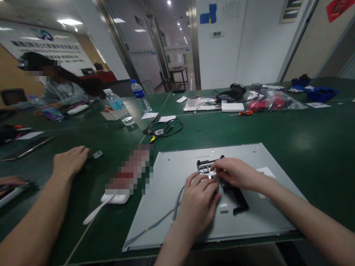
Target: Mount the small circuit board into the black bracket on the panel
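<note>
A flat light-grey metal panel (155, 207) lies on the table in front of me, with a black bracket (242, 203) near its middle. My left hand (198, 201) rests over the bracket's near left side, fingers bent together. What its fingertips hold is hidden. From the right, my right hand (235, 173) reaches to the bracket's upper part, thumb and fingers drawn into a pinch. The thing between them is too small to make out. Close to the fingertips shows a metal piece of the bracket (204, 168). A grey-blue cable (161, 220) runs from under my left hand across the panel.
A co-worker's arm (59, 184) leans on the green table (307, 166) at left, beside a white power bank (118, 197). Beyond are a coiled black cable (177, 127), water bottles (141, 96), an orange screwdriver (244, 113) and a plastic bag (274, 100). Another person (59, 88) sits far left.
</note>
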`<state>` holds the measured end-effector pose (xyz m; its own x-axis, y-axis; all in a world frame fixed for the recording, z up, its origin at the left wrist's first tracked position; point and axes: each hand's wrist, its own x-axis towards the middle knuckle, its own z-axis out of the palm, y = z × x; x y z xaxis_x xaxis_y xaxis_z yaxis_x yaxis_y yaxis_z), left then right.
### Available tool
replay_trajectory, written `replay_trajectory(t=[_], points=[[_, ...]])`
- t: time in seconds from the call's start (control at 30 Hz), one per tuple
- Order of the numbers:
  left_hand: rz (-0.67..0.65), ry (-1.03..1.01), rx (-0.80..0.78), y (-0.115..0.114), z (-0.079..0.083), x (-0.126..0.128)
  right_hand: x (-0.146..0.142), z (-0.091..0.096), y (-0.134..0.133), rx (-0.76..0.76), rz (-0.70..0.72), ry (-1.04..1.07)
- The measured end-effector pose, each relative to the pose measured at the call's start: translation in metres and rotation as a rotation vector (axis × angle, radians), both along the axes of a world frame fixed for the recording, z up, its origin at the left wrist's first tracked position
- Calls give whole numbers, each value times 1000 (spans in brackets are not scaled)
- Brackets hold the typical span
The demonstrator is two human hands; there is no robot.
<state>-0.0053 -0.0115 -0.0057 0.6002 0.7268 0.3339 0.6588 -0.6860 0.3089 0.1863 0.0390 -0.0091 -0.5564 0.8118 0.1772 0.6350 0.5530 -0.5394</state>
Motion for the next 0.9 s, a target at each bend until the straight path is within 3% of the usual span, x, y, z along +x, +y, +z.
replay_trajectory(t=[0.63,0.9], points=[[4,-3,14,1,-1,0,2,5,-3,37,-18,-34],[15,11,-8,3,-2,-2,19,10,3,52,-66,-73]])
